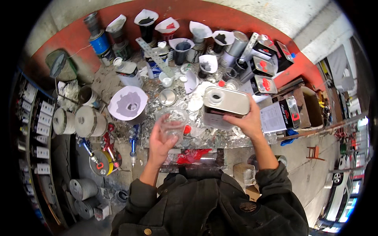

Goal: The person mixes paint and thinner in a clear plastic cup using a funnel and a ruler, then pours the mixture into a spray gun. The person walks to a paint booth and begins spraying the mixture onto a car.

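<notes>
My left hand [160,142] is closed round a clear plastic cup [173,121], held above the front of a paint-spattered bench [224,140]. To its right, my right hand [249,121] grips a rectangular metal can [232,103] by its right side. The can's round spout is uncapped, and its top faces up toward me. Between cup and can, a red cap [187,129] lies on the bench. Just behind the cup sits a small round open tin [168,96]. Whether the cup holds any liquid I cannot tell.
Several cups lined with paper strainers [183,46] stand along the back. A large strainer with grey paint [128,103] is at the left, near spray guns [133,147] hanging off the front edge. More solvent cans [263,84] crowd the right, beside a cardboard box [311,103].
</notes>
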